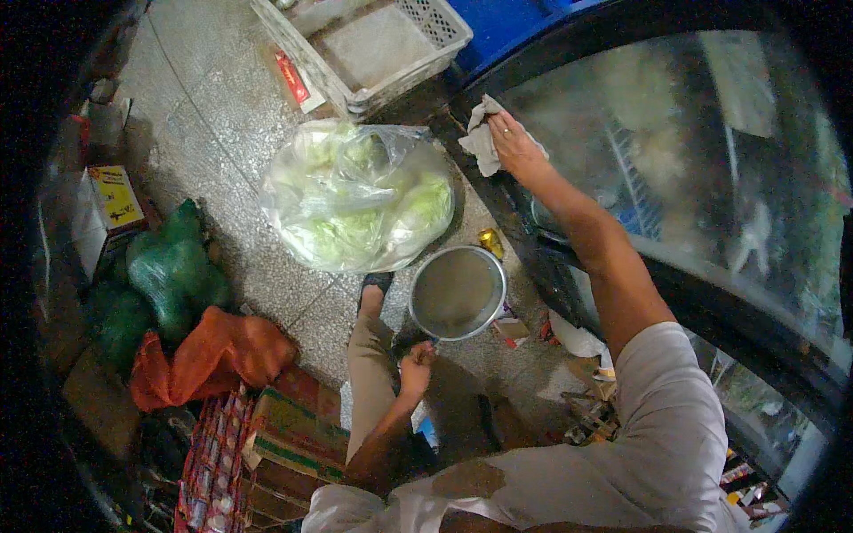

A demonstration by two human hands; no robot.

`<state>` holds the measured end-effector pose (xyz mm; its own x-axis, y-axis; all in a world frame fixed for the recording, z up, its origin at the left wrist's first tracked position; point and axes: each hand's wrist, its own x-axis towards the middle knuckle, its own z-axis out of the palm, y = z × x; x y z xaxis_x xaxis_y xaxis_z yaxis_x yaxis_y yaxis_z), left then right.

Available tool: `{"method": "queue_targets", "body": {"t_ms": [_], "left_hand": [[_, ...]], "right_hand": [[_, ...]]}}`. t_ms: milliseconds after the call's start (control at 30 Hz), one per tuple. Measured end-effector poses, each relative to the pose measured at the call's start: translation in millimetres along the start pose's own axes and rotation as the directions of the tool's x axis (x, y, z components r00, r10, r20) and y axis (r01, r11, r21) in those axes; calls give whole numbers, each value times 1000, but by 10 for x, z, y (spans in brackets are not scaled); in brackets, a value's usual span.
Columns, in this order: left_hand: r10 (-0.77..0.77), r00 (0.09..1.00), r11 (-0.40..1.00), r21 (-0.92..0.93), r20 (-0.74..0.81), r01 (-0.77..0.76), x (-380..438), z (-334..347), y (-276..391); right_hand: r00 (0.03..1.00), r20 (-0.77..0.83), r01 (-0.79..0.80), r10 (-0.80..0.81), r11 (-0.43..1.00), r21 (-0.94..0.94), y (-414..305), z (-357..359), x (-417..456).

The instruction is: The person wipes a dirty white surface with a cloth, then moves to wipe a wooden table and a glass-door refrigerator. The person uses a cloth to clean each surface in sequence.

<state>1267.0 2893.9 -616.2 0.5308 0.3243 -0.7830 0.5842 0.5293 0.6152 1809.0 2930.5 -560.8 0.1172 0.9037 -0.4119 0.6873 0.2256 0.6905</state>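
My right hand (516, 143), with a ring on one finger, presses a crumpled pale cloth (481, 148) to the dark frame at the edge of a large glass pane (673, 133). Below and to the left, my left hand (418, 363) is held near my knee with its fingers curled; whether anything is in it cannot be told. Just beyond that hand, a round metal basin (458, 293) of murky liquid stands on the floor. A clear plastic bag (360, 200) of pale green leafy vegetables lies past the basin.
A dirty white plastic crate (400, 80) stands at the top beside a blue surface (513, 26). At left are green net sacks (170, 266), an orange mesh bag (220, 360) and a yellow-topped box (114, 196). Cardboard boxes (300, 433) lie at lower left; litter lies beside the basin.
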Motion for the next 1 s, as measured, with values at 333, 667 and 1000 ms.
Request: {"method": "queue_targets", "body": {"t_ms": [333,667,1000], "left_hand": [[-250,962,947,-180,114,267,192,-101,342],[-277,960,941,-189,37,279,-68,-126,-13],[-245,966,927,-274,78,257,-100,-271,-437]], "right_hand": [[999,38,-3,5,999,-50,-623,572,460],[940,244,193,-238,962,194,-1755,666,-1896],[943,235,142,-235,924,356,-1461,608,-1059]]}}
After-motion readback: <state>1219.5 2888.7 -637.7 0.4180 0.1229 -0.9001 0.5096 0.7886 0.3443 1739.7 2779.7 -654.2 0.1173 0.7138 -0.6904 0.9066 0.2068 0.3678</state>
